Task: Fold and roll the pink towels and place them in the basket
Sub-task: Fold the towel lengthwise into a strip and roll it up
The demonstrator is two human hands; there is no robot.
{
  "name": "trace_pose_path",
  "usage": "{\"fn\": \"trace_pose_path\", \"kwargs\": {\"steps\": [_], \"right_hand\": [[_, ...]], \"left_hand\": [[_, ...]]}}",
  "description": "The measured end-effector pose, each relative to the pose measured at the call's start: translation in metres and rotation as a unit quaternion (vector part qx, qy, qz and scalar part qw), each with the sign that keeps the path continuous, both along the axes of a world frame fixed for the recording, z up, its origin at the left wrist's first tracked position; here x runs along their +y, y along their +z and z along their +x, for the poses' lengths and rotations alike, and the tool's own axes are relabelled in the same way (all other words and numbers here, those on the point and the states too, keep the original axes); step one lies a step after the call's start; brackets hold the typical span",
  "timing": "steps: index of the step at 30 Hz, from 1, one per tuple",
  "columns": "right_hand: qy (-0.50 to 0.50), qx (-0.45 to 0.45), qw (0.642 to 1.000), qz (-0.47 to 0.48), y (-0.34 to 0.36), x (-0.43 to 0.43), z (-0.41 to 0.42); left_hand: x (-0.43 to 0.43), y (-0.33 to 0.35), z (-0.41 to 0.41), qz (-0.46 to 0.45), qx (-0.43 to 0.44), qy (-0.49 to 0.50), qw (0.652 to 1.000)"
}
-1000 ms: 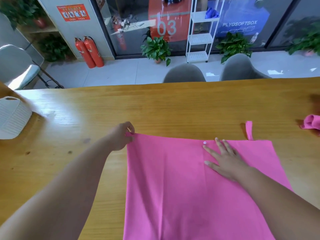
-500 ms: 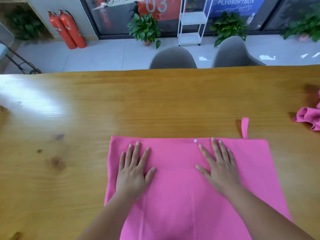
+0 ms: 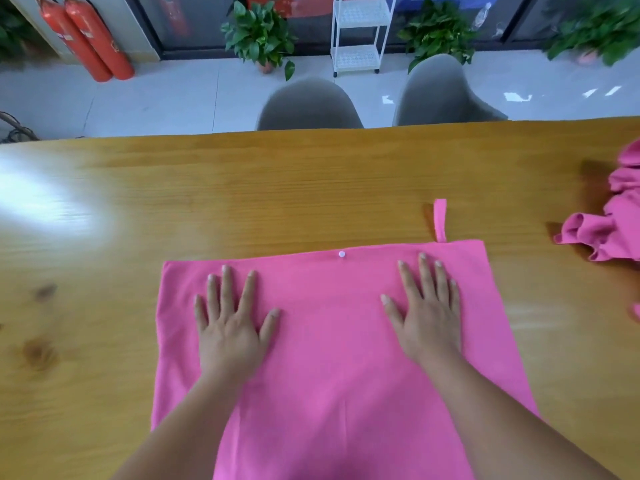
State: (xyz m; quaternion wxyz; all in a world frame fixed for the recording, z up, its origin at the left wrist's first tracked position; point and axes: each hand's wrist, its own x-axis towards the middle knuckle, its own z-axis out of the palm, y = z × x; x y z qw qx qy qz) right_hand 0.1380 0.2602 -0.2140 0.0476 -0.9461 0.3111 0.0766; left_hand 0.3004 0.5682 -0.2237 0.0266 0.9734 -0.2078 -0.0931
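On the wooden tabletop (image 3: 311, 188): one pink towel (image 3: 332, 341), spread flat, loop tab (image 3: 440, 220) and white snap (image 3: 341, 254) at far edge. Left hand (image 3: 230, 327) and right hand (image 3: 427, 313) lay palm-down on it, fingers splayed, gripping nothing. Crumpled pink towels (image 3: 613, 223) sat well apart, at right edge.

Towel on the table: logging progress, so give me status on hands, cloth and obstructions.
Both hands, left and right, open, palms flat on pink towel. Towel spread flat, unrolled. Crumpled pink towels lie apart at right. Nothing in the way; basket not in view.
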Motion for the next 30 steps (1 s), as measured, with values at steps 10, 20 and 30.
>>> {"fn": "trace_pose_path", "kwargs": {"steps": [10,20,30], "right_hand": [[-0.042,0.064,0.997,0.025,0.010,-0.114,0.066],[0.006,0.006,1.000,0.017,0.007,-0.028,0.013],[-0.062,0.079,0.994,0.038,0.016,-0.115,0.074]], "left_hand": [[-0.043,0.014,0.103,0.085,0.065,0.024,0.994],[-0.026,0.009,0.004,0.017,0.019,0.015,1.000],[-0.043,0.023,0.104,0.104,0.084,0.029,0.991]]}}
